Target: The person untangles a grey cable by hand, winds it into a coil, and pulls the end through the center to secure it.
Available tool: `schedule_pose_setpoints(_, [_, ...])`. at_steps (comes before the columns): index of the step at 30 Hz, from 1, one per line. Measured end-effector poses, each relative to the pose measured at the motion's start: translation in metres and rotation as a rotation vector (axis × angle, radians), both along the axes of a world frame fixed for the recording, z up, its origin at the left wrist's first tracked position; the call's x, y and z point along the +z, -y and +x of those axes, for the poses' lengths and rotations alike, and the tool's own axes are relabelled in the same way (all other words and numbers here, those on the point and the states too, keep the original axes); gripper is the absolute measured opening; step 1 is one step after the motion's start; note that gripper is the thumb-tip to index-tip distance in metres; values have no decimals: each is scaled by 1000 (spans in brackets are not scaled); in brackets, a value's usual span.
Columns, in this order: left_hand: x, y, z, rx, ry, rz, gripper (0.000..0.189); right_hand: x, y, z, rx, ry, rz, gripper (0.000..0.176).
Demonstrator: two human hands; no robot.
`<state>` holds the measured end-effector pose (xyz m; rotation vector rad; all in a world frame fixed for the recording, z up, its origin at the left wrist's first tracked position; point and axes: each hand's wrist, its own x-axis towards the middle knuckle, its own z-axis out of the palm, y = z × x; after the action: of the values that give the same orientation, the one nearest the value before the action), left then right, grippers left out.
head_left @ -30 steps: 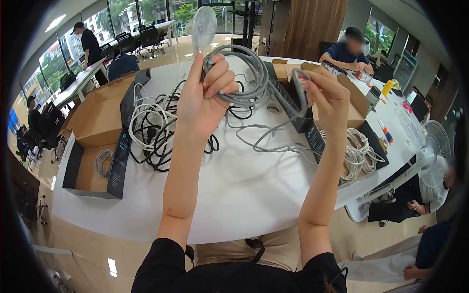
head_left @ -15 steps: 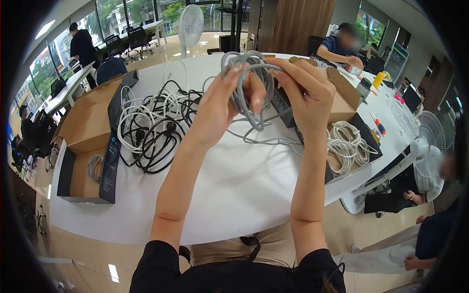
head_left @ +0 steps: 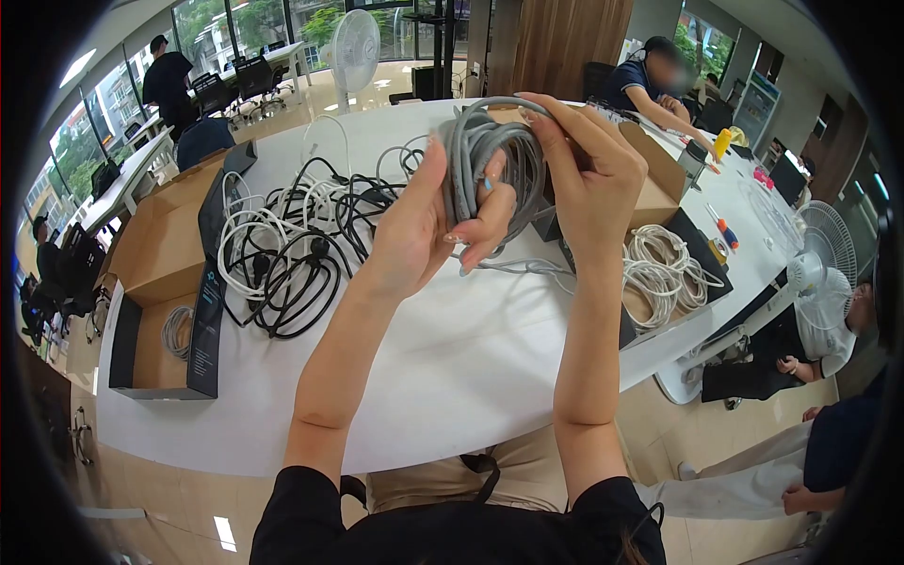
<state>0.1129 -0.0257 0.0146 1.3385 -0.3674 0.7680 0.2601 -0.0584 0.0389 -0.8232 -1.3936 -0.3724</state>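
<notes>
A coiled grey cable (head_left: 485, 155) is held up above the white table (head_left: 443, 367). My left hand (head_left: 433, 217) supports the coil from the left, its fingers passing through the loops. With thumb and fingers pinched, my right hand (head_left: 593, 174) holds a strand at the coil's upper right. A loose grey length (head_left: 523, 266) trails over the table below. Left of my hands lies a tangle of black cables (head_left: 299, 282) and white cables (head_left: 247, 231).
At left, an open box (head_left: 155, 358) contains a small grey coil (head_left: 176, 331). Another box at right holds white cables (head_left: 664, 268). A screwdriver (head_left: 725, 233) lies farther right. One person (head_left: 650, 89) sits across the table; others stand or sit around the room.
The coil now faces the camera more openly, with its loops spread wider. My left hand's fingers have shifted within the loops, and my right hand still pinches the cable at the upper right.
</notes>
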Motion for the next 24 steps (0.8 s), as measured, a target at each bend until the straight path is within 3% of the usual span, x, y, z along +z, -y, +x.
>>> schedule_pose_setpoints(3, [-2, 8, 5, 29, 49, 57, 38, 0, 0, 2, -6, 8, 6, 14])
schedule_pose_setpoints(6, [5, 16, 2, 191, -140, 183, 33, 1, 3, 0, -46, -15, 6, 14])
schedule_pose_setpoints(13, [5, 7, -11, -163, -111, 54, 36, 5, 8, 4, 37, -18, -58, 14])
schedule_pose_setpoints(15, [5, 7, -20, -140, -31, -13, 39, 4, 7, 5, 87, 75, -78, 14])
schedule_pose_setpoints(18, [6, 6, -26, -148, 20, -16, 43, 0, 9, -6, 461, -116, -306, 13])
schedule_pose_setpoints(21, [8, 5, -28, -273, 82, -18, 43, -3, 10, -11, 648, -159, -443, 19])
schedule_pose_setpoints(24, [11, 7, -29, -237, 174, -30, 41, 2, 20, -7, 790, -132, -558, 33])
